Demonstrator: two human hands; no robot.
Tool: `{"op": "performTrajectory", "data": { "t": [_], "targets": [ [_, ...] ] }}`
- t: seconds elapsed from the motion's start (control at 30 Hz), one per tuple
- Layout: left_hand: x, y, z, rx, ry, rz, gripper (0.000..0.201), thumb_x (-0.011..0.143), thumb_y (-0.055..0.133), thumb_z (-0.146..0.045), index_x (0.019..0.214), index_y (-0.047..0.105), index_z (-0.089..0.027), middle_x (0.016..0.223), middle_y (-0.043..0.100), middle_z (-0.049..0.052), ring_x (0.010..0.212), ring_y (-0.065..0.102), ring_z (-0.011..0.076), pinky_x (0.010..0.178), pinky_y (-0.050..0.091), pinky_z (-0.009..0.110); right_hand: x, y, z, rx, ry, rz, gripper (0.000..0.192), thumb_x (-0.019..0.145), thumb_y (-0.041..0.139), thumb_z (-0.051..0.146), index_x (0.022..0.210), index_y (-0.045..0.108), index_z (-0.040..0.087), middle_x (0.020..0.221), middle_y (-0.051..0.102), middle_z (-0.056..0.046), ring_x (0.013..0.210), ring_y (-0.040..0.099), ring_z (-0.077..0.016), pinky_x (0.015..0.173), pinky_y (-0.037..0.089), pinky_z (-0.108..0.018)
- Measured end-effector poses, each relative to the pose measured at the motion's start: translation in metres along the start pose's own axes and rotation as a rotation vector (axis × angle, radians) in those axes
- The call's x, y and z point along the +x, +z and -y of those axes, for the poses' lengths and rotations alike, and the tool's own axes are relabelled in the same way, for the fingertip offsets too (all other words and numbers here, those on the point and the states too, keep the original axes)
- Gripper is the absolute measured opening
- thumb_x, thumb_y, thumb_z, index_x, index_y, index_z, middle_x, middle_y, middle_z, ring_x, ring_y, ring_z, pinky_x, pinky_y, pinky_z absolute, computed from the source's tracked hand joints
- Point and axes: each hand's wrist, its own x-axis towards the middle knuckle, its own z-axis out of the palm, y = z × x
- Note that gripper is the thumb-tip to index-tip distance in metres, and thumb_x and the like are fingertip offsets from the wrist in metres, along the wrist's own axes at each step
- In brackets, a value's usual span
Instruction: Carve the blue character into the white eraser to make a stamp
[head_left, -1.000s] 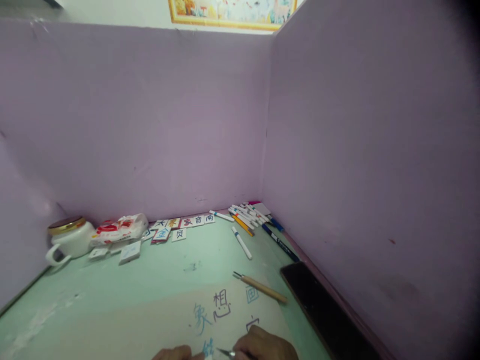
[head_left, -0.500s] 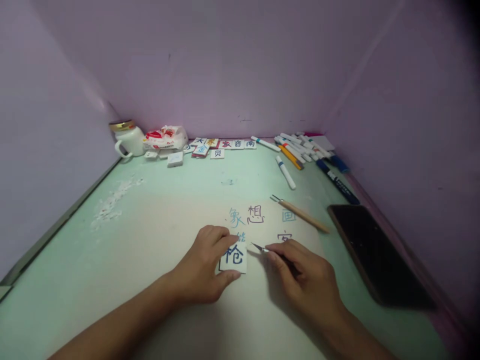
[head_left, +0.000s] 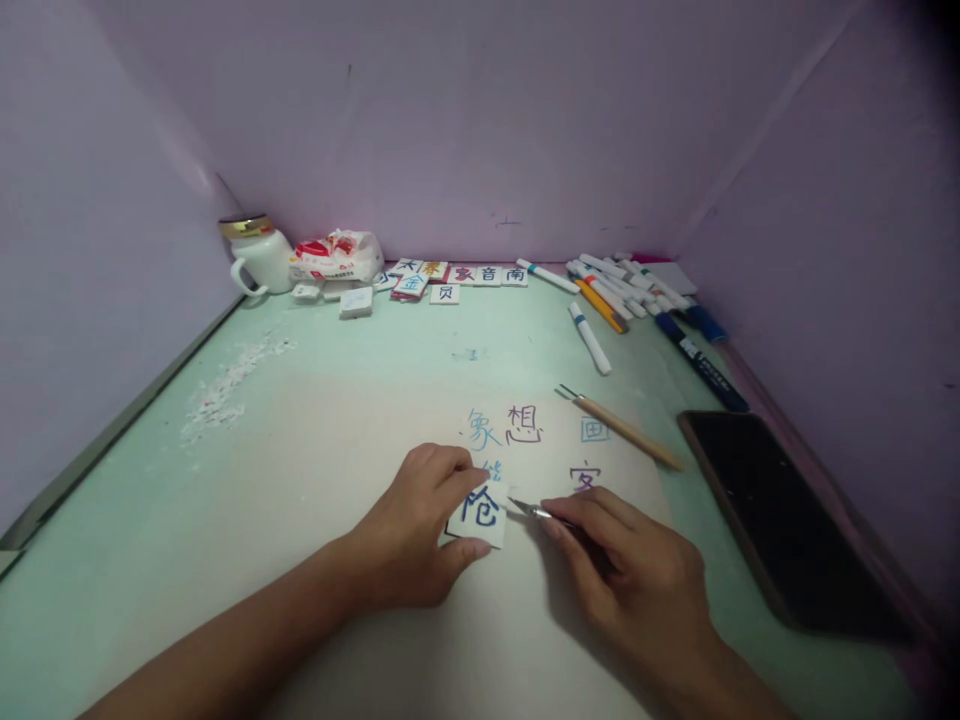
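My left hand (head_left: 420,525) grips a small white square tile (head_left: 480,515) by its edges, thumb at the near side and fingers at the far side. A dark blue Chinese character is written on the tile. My right hand (head_left: 637,565) is closed around a craft knife (head_left: 534,510), whose thin blade points left at the tile's right edge; whether the tip touches it I cannot tell. Both hands rest over a pale sheet (head_left: 315,430) with blue and purple characters written beyond the tile.
A wooden-handled carving tool (head_left: 630,430) and a black phone (head_left: 780,520) lie to the right. Markers (head_left: 622,285) are heaped at the back right. Lettered tiles (head_left: 487,276), a tissue pack (head_left: 337,256) and a lidded white mug (head_left: 266,262) line the back. White shavings (head_left: 225,395) lie at left.
The view has shifted slightly, so most things sit a little farther right. The tile has turned a little in my left hand. The knife stays by its right edge.
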Motion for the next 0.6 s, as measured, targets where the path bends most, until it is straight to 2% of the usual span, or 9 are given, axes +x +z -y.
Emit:
{"op": "performTrajectory", "data": {
  "t": [0.1,0.27,0.6],
  "targets": [
    [-0.0009,0.0006,0.0025,0.0,0.022,-0.003,0.048,0.078,0.061,-0.025,0.124,0.048,-0.018,0.115,0.052,0.013,0.107,0.048,0.0279,0.092,0.042,0.049,-0.0009,0.0012,0.0005,-0.087,-0.08,-0.016,0.015,0.089,0.055,0.026,0.088,0.07,0.023,0.074,0.07,-0.002,0.06,0.062,-0.0134,0.054,0.044,-0.024],
    [-0.001,0.0009,0.0043,-0.002,0.072,0.0,0.045,0.081,0.057,-0.026,0.124,0.048,-0.016,0.115,0.052,0.013,0.105,0.048,0.0273,0.091,0.042,0.049,-0.0004,0.0017,0.0002,-0.204,-0.128,-0.023,0.017,0.089,0.054,0.026,0.088,0.071,0.023,0.077,0.071,-0.003,0.061,0.063,-0.0146,0.054,0.044,-0.026],
    [-0.0012,0.0036,0.0066,0.012,0.062,-0.047,0.044,0.08,0.06,-0.025,0.122,0.051,-0.017,0.113,0.054,0.013,0.102,0.05,0.0279,0.088,0.046,0.048,-0.001,0.0009,0.0012,-0.235,-0.156,-0.082,0.018,0.086,0.053,0.016,0.091,0.07,0.021,0.079,0.071,-0.004,0.065,0.065,-0.0145,0.056,0.047,-0.025]
  ]
}}
